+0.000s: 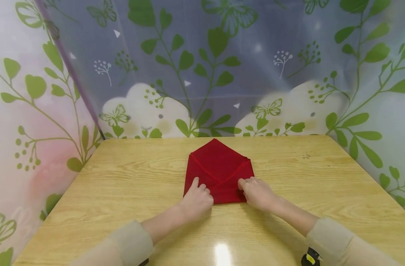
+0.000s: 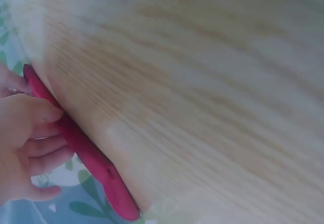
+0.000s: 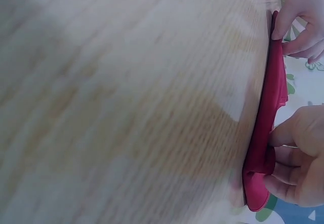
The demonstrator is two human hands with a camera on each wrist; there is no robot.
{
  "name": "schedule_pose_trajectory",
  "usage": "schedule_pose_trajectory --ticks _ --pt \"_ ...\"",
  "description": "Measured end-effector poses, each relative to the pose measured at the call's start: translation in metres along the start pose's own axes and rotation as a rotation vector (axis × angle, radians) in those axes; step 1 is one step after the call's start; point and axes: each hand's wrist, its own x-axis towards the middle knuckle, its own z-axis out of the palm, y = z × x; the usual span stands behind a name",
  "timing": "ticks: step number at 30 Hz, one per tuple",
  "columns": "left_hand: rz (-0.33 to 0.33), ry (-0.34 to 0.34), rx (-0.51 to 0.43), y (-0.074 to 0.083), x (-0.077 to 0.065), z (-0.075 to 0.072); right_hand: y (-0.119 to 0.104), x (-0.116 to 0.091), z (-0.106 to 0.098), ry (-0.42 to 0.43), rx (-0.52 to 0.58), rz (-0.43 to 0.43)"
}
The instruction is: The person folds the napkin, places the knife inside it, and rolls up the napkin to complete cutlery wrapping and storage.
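A red cloth (image 1: 219, 160), folded flat into an envelope shape with its point toward the back wall, lies on the wooden table. My left hand (image 1: 196, 201) holds its near edge left of the middle, the index finger stretched over the top. At the near right corner my right hand (image 1: 258, 193) pinches the cloth between thumb and fingers. From the right wrist, the cloth (image 3: 268, 97) appears edge-on, slightly raised and bunched by the right hand (image 3: 301, 155). In the left wrist view the left thumb presses on the cloth edge (image 2: 83, 143).
The light wooden table (image 1: 129, 173) runs back to a wall covering (image 1: 196, 74) printed with leaves and butterflies. Similar printed sheets stand at both sides. A black strap with a yellow mark (image 1: 310, 257) shows at the right sleeve.
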Motion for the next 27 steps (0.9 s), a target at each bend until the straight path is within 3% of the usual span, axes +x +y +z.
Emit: schedule_pose_trajectory --ticks 5,10,14,21,27 --pt "0.001 -0.046 -0.042 -0.005 0.006 -0.002 0.002 -0.001 -0.002 0.014 -0.052 -0.071" --pt "-0.034 -0.167 -0.228 -0.013 0.01 -0.004 0.005 -0.004 -0.009 -0.064 -0.004 -0.132" --pt "-0.062 -0.21 -0.346 -0.019 0.012 -0.002 0.007 -0.003 -0.011 -0.096 -0.014 -0.168" --pt "-0.144 -0.325 -0.495 -0.024 0.016 -0.005 0.008 -0.004 -0.007 -0.079 -0.027 -0.169" --pt "-0.243 -0.357 -0.621 -0.028 0.017 -0.004 0.008 -0.002 -0.009 -0.115 0.037 -0.149"
